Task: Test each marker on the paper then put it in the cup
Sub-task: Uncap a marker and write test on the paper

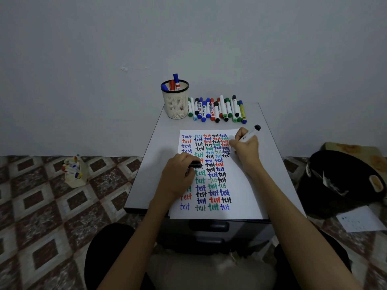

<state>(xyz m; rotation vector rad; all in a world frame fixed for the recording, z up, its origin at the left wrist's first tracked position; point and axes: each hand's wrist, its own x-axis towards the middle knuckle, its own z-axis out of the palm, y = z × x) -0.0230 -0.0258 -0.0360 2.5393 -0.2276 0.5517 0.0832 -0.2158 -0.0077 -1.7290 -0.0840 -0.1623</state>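
Head view: I see right grip (244,147) holding white black-ended marker (250,133), tail up-right; beige mesh cup (175,107) lies far-left; left grip (180,176) clenches black cap (193,164).

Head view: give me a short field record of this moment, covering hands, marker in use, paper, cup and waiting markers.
right hand: grips a white marker, black end up, tip down at the paper's upper right
left hand: holds a black cap, rests on the paper
paper: columns of "test" in blue, red, green, black
cup: blue and red markers stand inside
marker row: capped, behind the paper, right of the cup
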